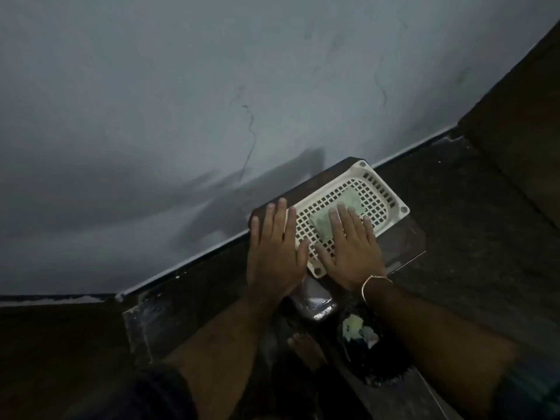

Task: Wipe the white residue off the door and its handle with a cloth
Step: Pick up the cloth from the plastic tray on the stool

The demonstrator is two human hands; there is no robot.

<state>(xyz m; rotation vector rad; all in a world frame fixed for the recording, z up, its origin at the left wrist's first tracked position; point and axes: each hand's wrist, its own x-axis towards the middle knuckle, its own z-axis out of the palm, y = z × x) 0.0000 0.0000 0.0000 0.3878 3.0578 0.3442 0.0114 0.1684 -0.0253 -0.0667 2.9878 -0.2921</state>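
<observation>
2 flat hands: right hand (351,247) presses the green cloth (336,216) in the basket (385,189), left hand (274,247) beside it.

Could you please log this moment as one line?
left hand: flat on stool | right hand: flat on cloth in basket | wiping: not begun

No readable text anywhere — no labels, no numbers.
</observation>
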